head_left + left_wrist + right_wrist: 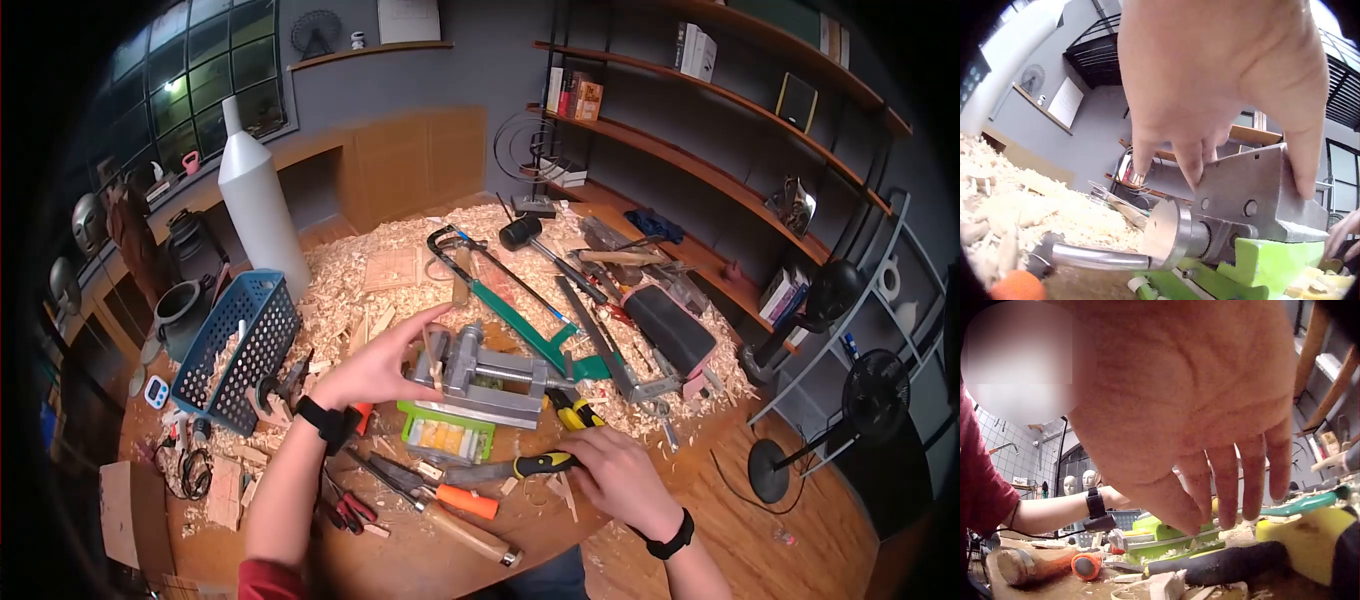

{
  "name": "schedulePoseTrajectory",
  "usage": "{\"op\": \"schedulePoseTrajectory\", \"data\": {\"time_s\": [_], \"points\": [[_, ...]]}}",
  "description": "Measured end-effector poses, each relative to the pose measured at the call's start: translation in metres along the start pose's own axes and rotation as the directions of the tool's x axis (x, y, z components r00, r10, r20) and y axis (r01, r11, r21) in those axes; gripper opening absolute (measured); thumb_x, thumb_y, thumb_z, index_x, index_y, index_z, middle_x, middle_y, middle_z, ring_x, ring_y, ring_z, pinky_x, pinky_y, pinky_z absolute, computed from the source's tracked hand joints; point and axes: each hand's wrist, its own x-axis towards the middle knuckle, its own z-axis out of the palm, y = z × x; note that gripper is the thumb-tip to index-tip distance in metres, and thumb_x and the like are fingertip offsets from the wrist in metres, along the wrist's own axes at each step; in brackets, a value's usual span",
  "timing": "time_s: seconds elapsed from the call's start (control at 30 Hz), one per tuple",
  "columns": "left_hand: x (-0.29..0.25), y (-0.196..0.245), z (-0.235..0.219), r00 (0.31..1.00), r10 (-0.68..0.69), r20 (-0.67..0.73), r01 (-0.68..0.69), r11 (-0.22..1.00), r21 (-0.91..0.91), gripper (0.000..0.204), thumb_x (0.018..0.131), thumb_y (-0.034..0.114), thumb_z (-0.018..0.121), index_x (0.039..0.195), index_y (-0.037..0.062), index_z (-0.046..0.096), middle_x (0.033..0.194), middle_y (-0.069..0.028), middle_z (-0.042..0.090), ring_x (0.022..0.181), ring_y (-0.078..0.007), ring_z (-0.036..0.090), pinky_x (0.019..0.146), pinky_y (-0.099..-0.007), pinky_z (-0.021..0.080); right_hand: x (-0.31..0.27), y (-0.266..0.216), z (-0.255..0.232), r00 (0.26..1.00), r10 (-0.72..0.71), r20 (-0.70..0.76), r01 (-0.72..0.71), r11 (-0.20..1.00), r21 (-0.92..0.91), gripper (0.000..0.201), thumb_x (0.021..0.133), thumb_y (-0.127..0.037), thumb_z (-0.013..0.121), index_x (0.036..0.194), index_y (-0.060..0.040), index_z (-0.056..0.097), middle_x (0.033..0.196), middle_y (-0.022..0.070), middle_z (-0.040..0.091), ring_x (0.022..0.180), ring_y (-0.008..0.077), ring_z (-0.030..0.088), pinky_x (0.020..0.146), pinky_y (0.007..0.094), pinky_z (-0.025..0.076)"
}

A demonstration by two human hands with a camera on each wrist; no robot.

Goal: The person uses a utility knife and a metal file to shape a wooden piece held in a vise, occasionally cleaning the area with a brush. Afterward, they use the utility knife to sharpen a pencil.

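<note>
A grey metal vise (490, 385) (1241, 187) stands on the table, partly over a bright green tray (408, 428) (1260, 262) with pale pieces inside. My left hand (370, 370) (1222, 69) spans the vise's left end, thumb and fingers touching opposite sides. Close to my right hand (625, 480) (1191, 412) is a yellow-and-black handle (545, 463) (1222, 564) of a tool lying on the table. The right fingers hang down, loosely extended, not curled round anything; whether they touch the handle is unclear.
Behind the vise lie a green hacksaw (515, 322), a mallet (520, 233) and wood shavings. A blue basket (235, 350) stands left. Nearer the front edge are an orange-handled tool (467, 501), a wooden-handled chisel (470, 535) and red-handled pliers (350, 510).
</note>
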Motion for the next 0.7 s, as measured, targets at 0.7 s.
{"op": "schedulePoseTrajectory", "data": {"time_s": [0.7], "points": [[-0.108,0.060,-0.011,0.965,-0.078,-0.250,0.159,0.934,0.320,0.041,0.085,0.015,0.077,0.125,0.0078,0.069,0.143,-0.0143,0.057,0.134,-0.0340,0.052,0.113,-0.0444,0.040,0.013,0.010,-0.020,0.978,0.109,-0.179,-0.099,0.993,0.065,0.010,0.089,-0.005,0.067,0.091,-0.0017,0.076,0.085,0.0137,0.073,0.084,0.0322,0.068,0.076,0.0401,0.054]]}}
